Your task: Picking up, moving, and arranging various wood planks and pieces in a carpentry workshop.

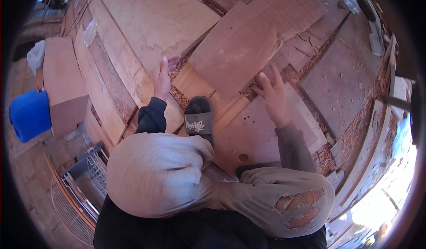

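My left hand is raised past my left knee, its fingers stretched out and its thumb apart, with nothing in it. It is nearest to the edge of a large pale plywood sheet. My right hand hangs in front of my right knee, fingers spread, holding nothing. Between and beyond the hands lies a wide reddish-brown plank with a chipped edge on its right side. I cannot tell whether either hand touches it. Under its near end runs a yellowish board.
My sandalled foot stands between the hands. Wood shavings fill gaps between boards. At the left are a blue plastic container, a brown box and a wire rack. A board with a round hole lies near my right foot.
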